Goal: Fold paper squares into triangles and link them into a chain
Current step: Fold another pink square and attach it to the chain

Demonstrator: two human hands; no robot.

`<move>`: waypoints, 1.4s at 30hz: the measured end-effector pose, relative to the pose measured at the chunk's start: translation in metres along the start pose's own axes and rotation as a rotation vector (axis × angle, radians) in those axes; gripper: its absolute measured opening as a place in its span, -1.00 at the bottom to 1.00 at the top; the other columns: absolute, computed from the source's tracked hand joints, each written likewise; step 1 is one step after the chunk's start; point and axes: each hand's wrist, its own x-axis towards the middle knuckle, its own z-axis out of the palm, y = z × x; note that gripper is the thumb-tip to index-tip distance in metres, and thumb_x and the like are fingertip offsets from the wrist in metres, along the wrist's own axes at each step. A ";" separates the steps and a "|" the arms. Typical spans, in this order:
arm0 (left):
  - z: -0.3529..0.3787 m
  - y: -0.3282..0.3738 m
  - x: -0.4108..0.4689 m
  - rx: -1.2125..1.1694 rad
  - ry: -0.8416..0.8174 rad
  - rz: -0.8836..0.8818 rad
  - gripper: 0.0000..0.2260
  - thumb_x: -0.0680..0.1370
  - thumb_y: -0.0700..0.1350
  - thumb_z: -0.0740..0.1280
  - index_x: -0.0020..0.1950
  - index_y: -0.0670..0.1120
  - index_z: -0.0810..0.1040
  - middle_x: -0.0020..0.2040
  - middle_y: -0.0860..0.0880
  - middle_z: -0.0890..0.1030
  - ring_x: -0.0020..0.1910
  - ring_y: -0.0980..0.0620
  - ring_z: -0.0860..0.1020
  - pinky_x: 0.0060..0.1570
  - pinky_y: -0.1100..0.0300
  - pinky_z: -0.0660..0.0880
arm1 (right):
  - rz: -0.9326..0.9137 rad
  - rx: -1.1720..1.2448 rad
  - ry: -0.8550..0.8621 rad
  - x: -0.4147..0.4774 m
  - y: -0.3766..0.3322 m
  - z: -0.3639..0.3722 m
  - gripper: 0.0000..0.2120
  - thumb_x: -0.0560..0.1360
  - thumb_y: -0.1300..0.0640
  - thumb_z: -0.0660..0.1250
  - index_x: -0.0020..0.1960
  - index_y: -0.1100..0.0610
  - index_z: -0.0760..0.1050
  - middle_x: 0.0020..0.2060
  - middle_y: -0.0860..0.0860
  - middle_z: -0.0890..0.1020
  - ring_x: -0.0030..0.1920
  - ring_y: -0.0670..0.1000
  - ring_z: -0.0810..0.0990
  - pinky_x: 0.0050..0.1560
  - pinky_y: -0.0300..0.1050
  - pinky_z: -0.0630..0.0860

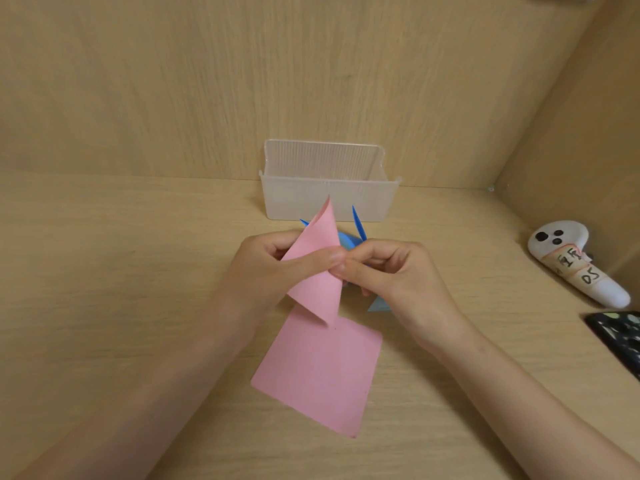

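A pink paper bent into a loose triangle (317,271) is lifted above the desk. My left hand (273,268) pinches it from the left, thumb on its front. My right hand (391,271) meets it at the paper's right edge and pinches there, fingers curled. Blue folded paper (349,241) shows behind the pink one, with thin blue points sticking up beside my right hand and a pale blue corner (379,304) below it. A flat pink paper square (318,375) lies on the desk under my hands.
A translucent plastic box (329,199) stands against the back wall behind my hands. At the right lie a white handheld controller with taped labels (575,263) and a black object (620,336) cut by the frame edge. Wooden walls close the desk at the back and right.
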 end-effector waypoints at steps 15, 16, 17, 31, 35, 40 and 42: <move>0.007 -0.001 -0.006 -0.123 0.129 0.062 -0.93 0.41 -0.14 0.46 -0.26 -0.11 0.68 -0.33 -0.02 0.64 -0.36 0.14 0.54 -0.36 0.34 0.45 | 0.021 0.036 -0.023 -0.002 -0.006 0.001 -0.87 0.42 0.33 0.41 -0.29 0.21 0.59 -0.49 -0.14 0.60 -0.47 -0.24 0.49 -0.36 -0.45 0.36; 0.007 -0.001 -0.006 -0.119 0.140 0.069 -0.94 0.41 -0.14 0.46 -0.26 -0.10 0.68 -0.34 -0.02 0.63 -0.36 0.14 0.54 -0.36 0.33 0.44 | 0.024 0.037 -0.028 -0.002 -0.006 0.001 -0.87 0.42 0.33 0.41 -0.30 0.20 0.59 -0.50 -0.14 0.60 -0.47 -0.24 0.48 -0.37 -0.44 0.36; 0.008 -0.001 -0.006 -0.114 0.149 0.073 -0.94 0.41 -0.15 0.47 -0.27 -0.10 0.68 -0.35 -0.01 0.63 -0.37 0.14 0.53 -0.37 0.33 0.44 | 0.028 0.036 -0.034 -0.002 -0.007 0.001 -0.86 0.42 0.32 0.41 -0.30 0.19 0.59 -0.51 -0.14 0.59 -0.47 -0.24 0.47 -0.37 -0.44 0.36; -0.003 0.006 0.001 -0.165 0.364 0.067 -0.78 0.44 -0.10 0.45 -0.40 -0.06 0.56 -0.48 0.12 0.53 -0.46 0.16 0.46 -0.46 0.37 0.36 | 0.090 -0.025 -0.156 -0.002 -0.004 -0.002 -0.84 0.43 0.31 0.41 -0.32 0.19 0.59 -0.48 -0.10 0.59 -0.46 -0.22 0.46 -0.36 -0.41 0.35; -0.002 0.003 0.001 -0.177 0.366 0.054 -0.80 0.43 -0.09 0.45 -0.39 -0.06 0.58 -0.46 0.11 0.56 -0.46 0.17 0.48 -0.45 0.37 0.38 | 0.095 -0.046 -0.176 -0.002 -0.003 -0.005 -0.85 0.43 0.28 0.42 -0.32 0.17 0.60 -0.44 -0.04 0.61 -0.45 -0.20 0.44 -0.37 -0.39 0.33; -0.008 0.005 0.004 -0.206 0.445 0.047 -0.80 0.44 -0.05 0.45 -0.35 -0.06 0.56 -0.35 0.02 0.56 -0.34 0.09 0.48 -0.31 0.21 0.39 | 0.073 -0.053 -0.249 -0.002 -0.004 -0.009 -0.90 0.45 0.33 0.39 -0.24 0.26 0.62 -0.26 0.05 0.72 -0.28 -0.18 0.62 -0.24 -0.43 0.44; -0.013 0.006 0.006 -0.220 0.466 0.052 -0.80 0.44 -0.03 0.45 -0.32 -0.08 0.55 -0.28 -0.05 0.54 -0.28 0.04 0.47 -0.23 0.13 0.38 | 0.066 -0.080 -0.251 -0.002 -0.002 -0.010 -0.92 0.44 0.34 0.39 -0.21 0.31 0.62 -0.24 0.06 0.72 -0.22 -0.15 0.65 -0.17 -0.38 0.47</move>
